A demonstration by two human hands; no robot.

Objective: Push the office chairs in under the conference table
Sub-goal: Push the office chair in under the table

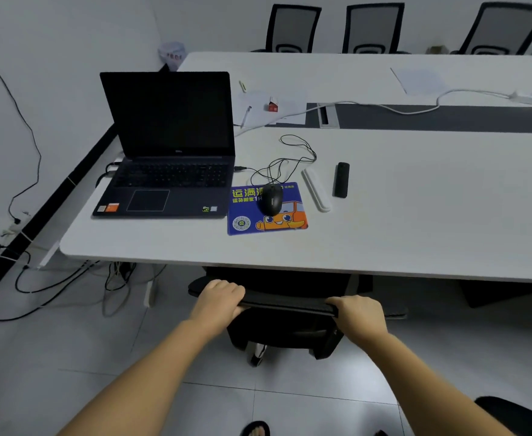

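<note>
Left hand (pixel 219 298) and right hand (pixel 357 314) are gripping the chair's backrest top (pixel 286 302), conference table (pixel 415 215) just beyond them.

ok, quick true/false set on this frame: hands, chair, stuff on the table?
1. Both hands grip the top of the chair back. True: left hand, right hand.
2. The laptop is closed. False: its lid is open, screen dark.
3. The mouse sits on the blue mouse pad. True.
4. The black remote lies left of the laptop. False: it lies right of the mouse pad.
5. No chairs stand on the table's far side. False: three chair backs show there.
</note>
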